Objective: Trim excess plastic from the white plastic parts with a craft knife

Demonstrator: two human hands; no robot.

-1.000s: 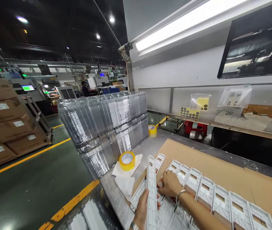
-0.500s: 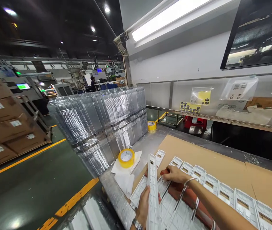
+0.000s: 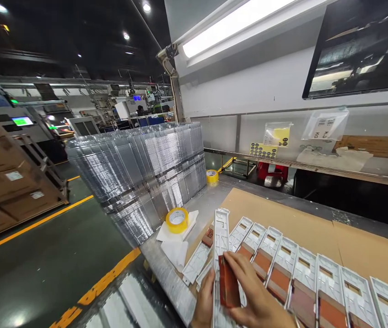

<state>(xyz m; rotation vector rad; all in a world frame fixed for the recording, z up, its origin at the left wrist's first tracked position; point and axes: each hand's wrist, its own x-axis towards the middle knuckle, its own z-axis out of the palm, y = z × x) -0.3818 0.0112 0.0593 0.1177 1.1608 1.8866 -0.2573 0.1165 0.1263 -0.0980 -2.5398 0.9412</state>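
Head view, at the counter's (image 3: 194,207) near edge: my left hand (image 3: 204,303) grips a long white plastic frame (image 3: 220,255) stood on edge, its lower end cut off by the bottom of the picture. My right hand (image 3: 253,296) pinches a small reddish-brown plate (image 3: 228,286) between thumb and fingers, flat against the frame's side, as if to seat it there. Just right of my hands, a row of white frames (image 3: 317,278) lies overlapped on brown cardboard (image 3: 282,218), angled so each window shows; several show the same brown underneath. Left of my hands, a roll of yellow tape (image 3: 177,220) rests on white cloths (image 3: 176,250). Beyond that stands a tall stack of clear trays (image 3: 139,168). Farther off, a second tape roll (image 3: 212,176). My wrists are out of frame, and the labels on the back shelf are too small to read.
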